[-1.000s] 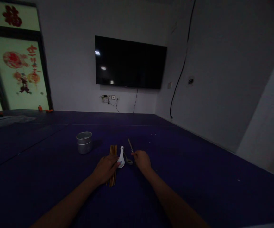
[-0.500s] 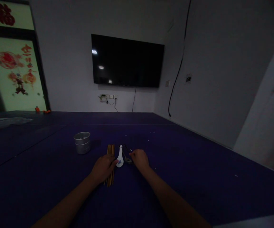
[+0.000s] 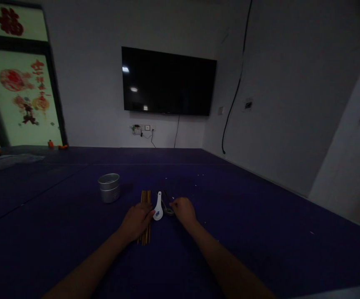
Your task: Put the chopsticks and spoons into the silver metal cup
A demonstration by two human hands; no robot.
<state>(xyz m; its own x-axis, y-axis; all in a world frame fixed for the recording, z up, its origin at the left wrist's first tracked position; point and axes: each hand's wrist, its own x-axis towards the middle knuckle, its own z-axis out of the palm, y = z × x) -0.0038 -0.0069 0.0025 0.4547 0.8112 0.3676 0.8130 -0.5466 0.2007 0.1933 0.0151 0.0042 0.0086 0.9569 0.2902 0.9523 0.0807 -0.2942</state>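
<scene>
The person's left hand is lying palm down across the chopsticks, its fingers loosely spread, and the sticks are showing beyond the knuckles and again below the palm. Its thumb tip is reaching the left edge of the white spoon, which is lying just right of the sticks with its handle pointing away from the person. Right of that, a metal spoon is lying close by, half lost in the gloom

The right hand is hovering low or resting there, I can't tell which, with its fingers curled in and the tips drawn together. A thin dark handle is sticking out just past them, but from where I'm standing I can't tell whether they are pinching it

Over to the left, the metal cup is standing upright on the purple surface, well apart from both hands. Small pale specks are dotting the surface beyond the right hand. A dark TV is hanging on the far wall, catching a few lights
</scene>
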